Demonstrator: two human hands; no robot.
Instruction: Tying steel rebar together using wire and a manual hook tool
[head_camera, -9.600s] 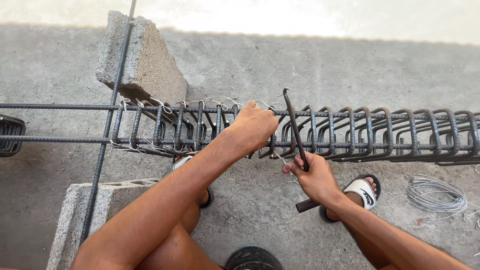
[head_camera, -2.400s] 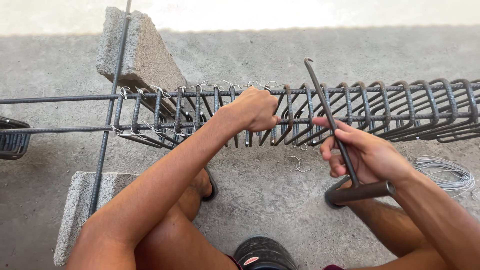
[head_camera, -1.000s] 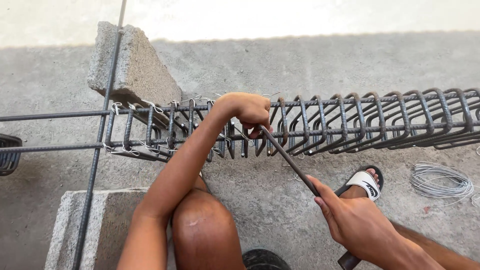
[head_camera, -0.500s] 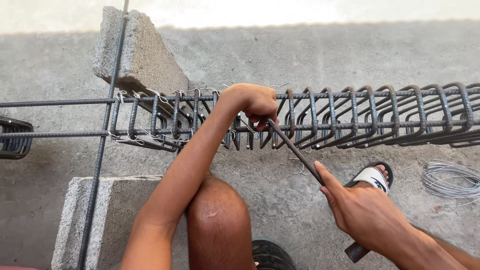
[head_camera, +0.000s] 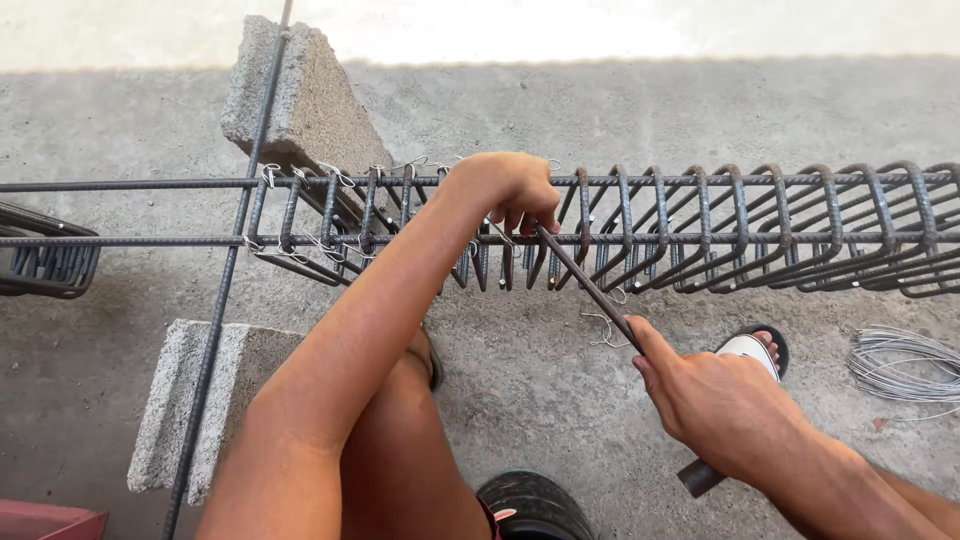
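Since half second ago, right hand slid slightly up tying hook, fist wrapped round shaft, tip at joint. Left hand curled over rebar cage, pinching stirrup steady. Cage propped on concrete blocks; wire coil nearby.

Left hand on rebar cage, right hand gripping tying tool

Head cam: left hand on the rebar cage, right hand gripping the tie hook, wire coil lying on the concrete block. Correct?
Not quite. The wire coil lies on the ground at far right, not on a concrete block. The head view shows the left hand on the rebar cage and the right hand gripping the tie hook.
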